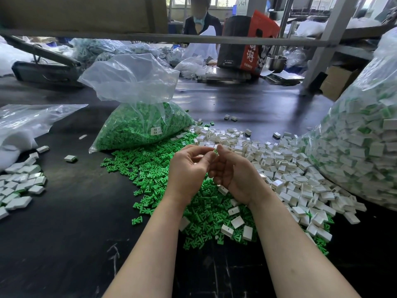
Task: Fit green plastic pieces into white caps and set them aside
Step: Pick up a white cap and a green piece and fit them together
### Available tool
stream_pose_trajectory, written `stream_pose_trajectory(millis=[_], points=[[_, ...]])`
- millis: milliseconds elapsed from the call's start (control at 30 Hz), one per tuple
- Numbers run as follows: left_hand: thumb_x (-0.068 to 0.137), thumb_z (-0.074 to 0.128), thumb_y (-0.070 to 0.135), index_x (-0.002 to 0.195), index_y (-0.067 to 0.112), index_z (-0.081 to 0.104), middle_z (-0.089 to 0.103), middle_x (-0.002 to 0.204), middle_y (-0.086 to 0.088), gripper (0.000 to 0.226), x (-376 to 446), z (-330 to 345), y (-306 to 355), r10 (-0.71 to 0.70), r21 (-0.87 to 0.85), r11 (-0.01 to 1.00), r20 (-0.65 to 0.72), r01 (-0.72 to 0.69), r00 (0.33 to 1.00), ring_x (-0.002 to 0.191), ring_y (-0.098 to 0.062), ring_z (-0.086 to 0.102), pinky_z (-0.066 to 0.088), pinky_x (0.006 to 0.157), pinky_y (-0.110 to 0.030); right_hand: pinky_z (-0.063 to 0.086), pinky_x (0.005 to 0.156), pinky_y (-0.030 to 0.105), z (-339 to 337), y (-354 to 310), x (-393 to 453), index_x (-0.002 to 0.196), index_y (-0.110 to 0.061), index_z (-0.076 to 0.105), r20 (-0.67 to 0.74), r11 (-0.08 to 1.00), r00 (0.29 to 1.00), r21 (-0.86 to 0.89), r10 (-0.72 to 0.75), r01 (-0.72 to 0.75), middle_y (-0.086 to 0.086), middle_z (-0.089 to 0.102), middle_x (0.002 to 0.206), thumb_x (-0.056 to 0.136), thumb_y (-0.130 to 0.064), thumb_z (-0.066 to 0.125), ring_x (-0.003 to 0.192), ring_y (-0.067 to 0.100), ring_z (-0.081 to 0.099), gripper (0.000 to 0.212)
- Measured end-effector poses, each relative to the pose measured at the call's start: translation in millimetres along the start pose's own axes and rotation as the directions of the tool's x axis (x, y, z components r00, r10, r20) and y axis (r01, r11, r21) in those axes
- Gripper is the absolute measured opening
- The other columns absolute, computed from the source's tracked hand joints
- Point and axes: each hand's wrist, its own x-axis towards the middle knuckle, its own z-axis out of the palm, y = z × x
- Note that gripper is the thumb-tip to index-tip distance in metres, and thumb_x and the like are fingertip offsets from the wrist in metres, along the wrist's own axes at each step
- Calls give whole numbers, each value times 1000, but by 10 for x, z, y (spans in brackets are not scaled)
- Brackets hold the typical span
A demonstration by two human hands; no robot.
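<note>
My left hand (189,168) and my right hand (234,173) meet above the table's middle, fingertips together around one small piece (216,152) that shows green and white. How the two parts sit in each other is hidden by my fingers. Under my hands lies a loose heap of green plastic pieces (150,168). To its right spreads a pile of white caps (285,168). A group of caps showing green edges (19,186) lies at the left edge of the black table (71,233).
An open clear bag of green pieces (137,127) stands behind the green heap. A big clear bag of white and green parts (365,136) fills the right side. Another plastic bag (23,123) lies at the left. A person sits across the table, beyond a metal rail (193,39).
</note>
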Motion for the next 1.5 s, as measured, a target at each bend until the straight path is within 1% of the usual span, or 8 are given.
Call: stream_pose_trajectory(millis=[200,367,500,633,1067,1167,1300,1500], points=[[87,66,6,79,16,68,70,64,-2,13,-29,37,16,-94,-90,992,-17,92,995,57,-16,64,57,57,-29,43,52,19,-5,7,-4,122,0,64,43,1000,999,-8,-1,1,16,63,92,89,-37,60,66,14,57,50],[82,64,1,75,11,68,70,63,1,13,-54,71,26,-88,-144,986,-43,81,995,50,-13,63,50,46,-23,41,50,20,-10,14,-8,106,-8,67,64,999,998,-45,-2,5,7,60,79,85,-33,62,64,13,58,34],[80,65,2,69,17,72,75,80,-10,20,-53,88,-10,-111,-203,975,-73,95,991,69,-25,70,58,57,-32,41,52,19,-10,4,-30,106,-3,65,72,994,997,-104,-25,32,5,65,78,86,-34,61,68,13,59,38],[84,63,-5,73,15,74,76,84,-8,25,-52,95,-15,-133,-267,957,-61,113,989,77,-29,74,58,60,-28,40,56,20,-8,-1,-38,109,3,66,71,988,997,-147,-27,38,10,65,87,89,-34,58,73,14,59,42],[77,64,5,69,18,77,76,76,-2,20,-70,92,4,-127,-260,958,-21,117,992,63,-26,71,54,50,-29,45,58,18,-30,-7,-54,102,-4,68,142,986,990,-166,-2,26,5,68,82,90,-40,54,73,14,61,40],[74,66,8,67,19,76,76,77,-7,16,-40,89,-10,-160,-265,953,-33,145,987,69,-29,69,56,61,-38,44,55,16,-29,3,-46,107,-2,67,135,988,990,-148,-27,47,2,69,80,90,-36,53,70,10,60,41],[84,65,-2,74,17,76,75,75,-10,24,-30,88,-32,-163,-258,955,-32,150,986,65,-22,68,56,55,-27,42,57,18,-38,4,-32,117,-3,65,129,990,990,-128,-47,64,8,67,93,89,-33,56,72,12,58,43],[83,63,-1,71,21,78,73,73,-11,29,-19,91,-54,-170,-283,947,-39,152,985,68,-28,64,55,61,-32,40,55,18,-14,48,0,118,4,63,63,989,996,-126,-70,78,8,65,86,87,-33,59,67,10,56,49]])
